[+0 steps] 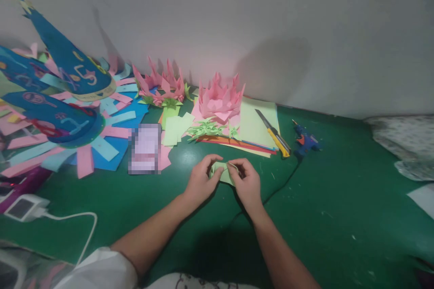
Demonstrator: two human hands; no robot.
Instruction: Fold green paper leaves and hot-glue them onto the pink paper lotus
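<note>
Between both hands is a small piece of light green paper (226,177), partly folded and held just above the green table. My left hand (204,176) pinches its left side with thumb and fingers. On the other side, my right hand (246,180) grips the upper right part, the thumb pressed on the paper. The fingers cover much of the folds. Just beyond the hands lie folded light green paper leaves (206,130) and a pink paper crown (220,99), on top of stacked coloured sheets (259,122).
A yellow utility knife (274,134) and a blue glue gun (305,142) with a trailing cord lie to the right. Leftward are a phone (145,149), green paper slips (176,130), another pink crown (162,86) and blue cone hats (68,54). A wall (339,45) stands behind.
</note>
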